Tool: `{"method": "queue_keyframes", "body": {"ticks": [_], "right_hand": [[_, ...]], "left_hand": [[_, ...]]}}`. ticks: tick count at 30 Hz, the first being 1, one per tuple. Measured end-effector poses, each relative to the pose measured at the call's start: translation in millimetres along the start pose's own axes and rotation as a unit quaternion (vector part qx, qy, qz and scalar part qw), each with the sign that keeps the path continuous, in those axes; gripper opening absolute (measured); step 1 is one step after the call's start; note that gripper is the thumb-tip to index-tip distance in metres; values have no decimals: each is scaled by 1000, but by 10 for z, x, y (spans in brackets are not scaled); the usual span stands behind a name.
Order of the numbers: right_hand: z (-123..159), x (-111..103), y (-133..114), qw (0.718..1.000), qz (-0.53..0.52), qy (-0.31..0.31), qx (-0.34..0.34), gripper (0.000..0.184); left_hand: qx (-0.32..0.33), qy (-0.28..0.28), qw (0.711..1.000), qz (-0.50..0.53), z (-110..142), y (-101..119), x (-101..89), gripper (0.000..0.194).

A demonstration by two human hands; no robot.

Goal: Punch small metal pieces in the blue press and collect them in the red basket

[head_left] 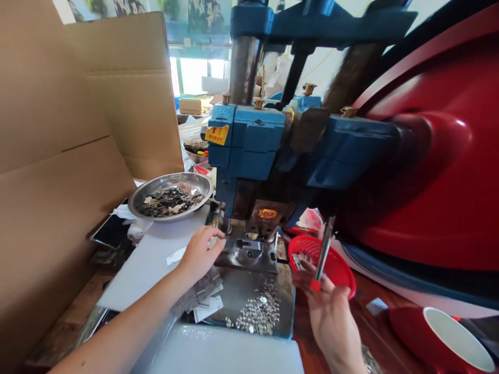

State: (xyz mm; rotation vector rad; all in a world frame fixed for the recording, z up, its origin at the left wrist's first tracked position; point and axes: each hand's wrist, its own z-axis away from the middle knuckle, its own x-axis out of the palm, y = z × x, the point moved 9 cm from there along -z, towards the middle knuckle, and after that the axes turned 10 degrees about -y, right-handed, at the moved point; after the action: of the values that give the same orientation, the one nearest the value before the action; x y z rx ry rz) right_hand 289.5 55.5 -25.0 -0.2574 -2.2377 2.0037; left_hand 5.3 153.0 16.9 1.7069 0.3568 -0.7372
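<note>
My left hand [200, 253] is at the left edge of the metal die [249, 254] on the press [249, 140]. Its thumb and forefinger come close together there; anything between them is too small to make out. My right hand [331, 314] is palm up, fingers stretched out, around the lower end of the press's lever [324, 252]. The lever's red tip lies against or just above the fingers; I cannot tell whether they touch. Small round metal bits [259, 314] are scattered on the press bed before the die. Flat metal pieces [208, 309] lie below my left forearm.
A steel bowl [208, 179] of flat metal pieces stands at the left, beside tall cardboard [125, 93]. A red plastic basket [346, 270] sits behind my right hand. The large red wheel [440, 135] fills the right side. A phone [111, 231] lies far left.
</note>
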Motion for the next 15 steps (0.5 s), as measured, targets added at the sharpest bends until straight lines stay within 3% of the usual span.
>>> {"method": "queue_keyframes", "body": {"ticks": [4,8,10,13,15], "right_hand": [[80,-18,-62,998,58,27,-16,52],[-28,73,93,999,-39,11,5,67],[-121,111,153,999,-36,18,28,67],[-355,323,106,992,118,-18,46,55],[-536,573,-2,971,229,-67,11,46]], "left_hand": [[14,-80,996,-37,333,12,49,12],[30,-171,980,-95,657,14,144,15],[30,-203,971,-119,776,-32,163,18],[19,-206,965,-160,825,-129,146,35],[6,-180,966,-188,740,-184,105,43]]}}
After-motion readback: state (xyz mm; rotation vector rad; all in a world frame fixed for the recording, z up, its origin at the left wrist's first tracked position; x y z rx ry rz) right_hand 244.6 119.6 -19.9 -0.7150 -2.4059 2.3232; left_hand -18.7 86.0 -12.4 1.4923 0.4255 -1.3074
